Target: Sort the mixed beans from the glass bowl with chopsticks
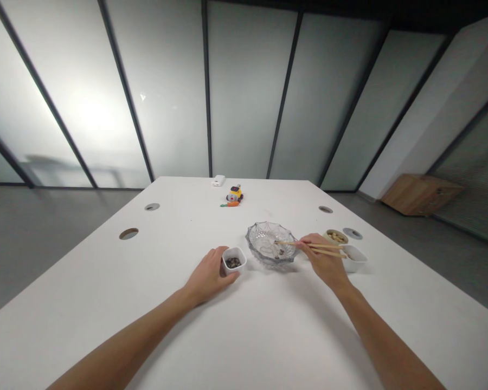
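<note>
My left hand [210,275] is wrapped around the side of a small white square cup [234,253], which stands on the table with dark seed-like pieces [233,262] inside. My right hand [319,259] grips a pair of wooden chopsticks [323,248]. Their tips reach over a clear cut-glass bowl [264,250], at a few small dark pieces [281,251] in it. Whether the tips pinch a piece is too small to tell. The bowl sits between my two hands, just right of the cup.
Beside my right hand stand a white container [355,260] and a round container of yellowish pieces [336,236]. Farther back on the white table [179,325] are a yellow toy vehicle [235,194], a toy carrot [231,205] and a white box [218,181]. Round cable holes [129,233] pierce the tabletop.
</note>
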`<move>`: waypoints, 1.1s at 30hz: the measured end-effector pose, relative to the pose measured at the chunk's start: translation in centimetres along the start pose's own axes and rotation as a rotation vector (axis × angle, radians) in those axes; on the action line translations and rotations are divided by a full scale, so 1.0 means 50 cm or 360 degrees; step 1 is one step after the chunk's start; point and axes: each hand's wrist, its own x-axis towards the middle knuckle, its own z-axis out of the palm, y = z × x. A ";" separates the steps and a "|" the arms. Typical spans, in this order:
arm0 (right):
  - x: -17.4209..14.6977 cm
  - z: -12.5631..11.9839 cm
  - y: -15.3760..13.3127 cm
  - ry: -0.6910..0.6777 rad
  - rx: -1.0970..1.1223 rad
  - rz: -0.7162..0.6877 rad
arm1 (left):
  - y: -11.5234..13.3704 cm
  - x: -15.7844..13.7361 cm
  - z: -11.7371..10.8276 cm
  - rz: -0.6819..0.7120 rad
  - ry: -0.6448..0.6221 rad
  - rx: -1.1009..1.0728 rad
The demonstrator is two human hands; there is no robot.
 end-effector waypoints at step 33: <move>0.015 -0.049 -0.050 -0.0091 -0.0076 0.0127 | -0.003 0.002 0.004 -0.0014 -0.0029 0.0033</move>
